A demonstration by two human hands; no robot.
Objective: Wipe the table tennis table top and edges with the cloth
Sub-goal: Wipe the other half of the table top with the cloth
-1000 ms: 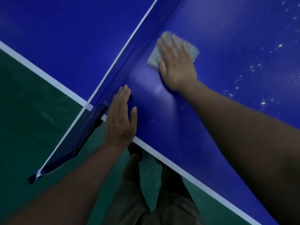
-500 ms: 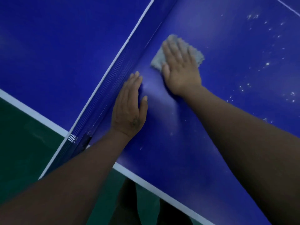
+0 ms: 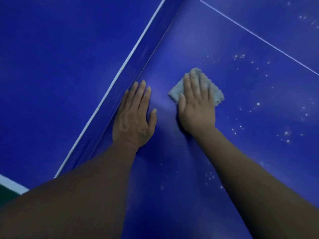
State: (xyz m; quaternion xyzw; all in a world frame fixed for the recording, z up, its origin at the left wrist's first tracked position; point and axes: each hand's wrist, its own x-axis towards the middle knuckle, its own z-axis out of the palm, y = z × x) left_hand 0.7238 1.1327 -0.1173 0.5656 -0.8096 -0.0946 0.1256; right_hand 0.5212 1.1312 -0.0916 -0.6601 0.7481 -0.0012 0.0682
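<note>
The blue table tennis table top (image 3: 215,40) fills most of the view. A grey cloth (image 3: 214,91) lies flat on it near the net. My right hand (image 3: 196,104) presses on the cloth with straight fingers and covers its middle. My left hand (image 3: 133,116) rests flat on the table just left of the cloth, beside the foot of the net (image 3: 120,80). White specks (image 3: 286,133) are scattered over the table to the right of my right hand.
The blue net with its white top band runs diagonally from lower left to top centre. A thin white centre line (image 3: 259,37) crosses the top right. The table's white side edge (image 3: 12,185) and green floor (image 3: 5,195) show at the lower left.
Both hands have moved further in over the table, away from the side edge. The cloth has slid along the net with my right hand. The view has shifted over the table top.
</note>
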